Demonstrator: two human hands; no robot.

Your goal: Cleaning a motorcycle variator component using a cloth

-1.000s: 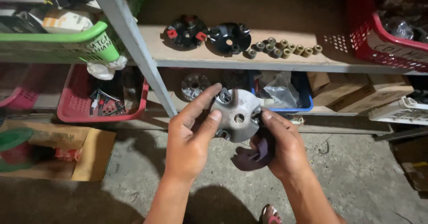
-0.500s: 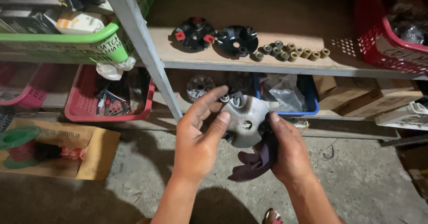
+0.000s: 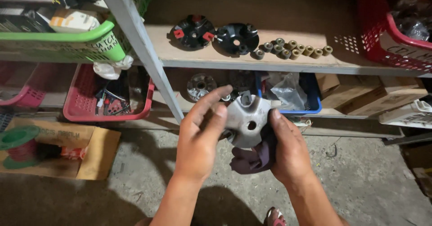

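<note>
Metal disc (image 3: pixel 247 121) — tilted flatter than before — both hands gripping.

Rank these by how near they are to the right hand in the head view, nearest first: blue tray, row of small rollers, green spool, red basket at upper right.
From the right hand:
1. Blue tray, just above it on the lower shelf.
2. Row of small rollers, higher, on the upper shelf.
3. Red basket, far upper right.
4. Green spool, far left on the cardboard.

Wooden shelf (image 3: pixel 315 63), two black round plates (image 3: pixel 193 31) (image 3: pixel 237 38), small rollers (image 3: pixel 292 48), red basket (image 3: pixel 387 41)
</note>
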